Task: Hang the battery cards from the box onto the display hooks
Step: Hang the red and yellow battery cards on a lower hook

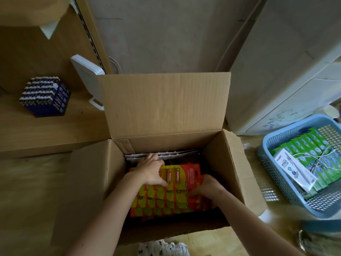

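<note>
Arms in box [224, 164], left hand [150, 170] fingers clamped on battery card [186, 175], right hand [205, 185] pinching its edge

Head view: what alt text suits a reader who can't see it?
A left hand and right hand reach into an open box of red-and-yellow battery cards, the left holding the top card. A blue basket sits beside it.

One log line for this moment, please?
step: picking | left hand: grips top battery card | right hand: at stack, grip unclear | box: open
</note>
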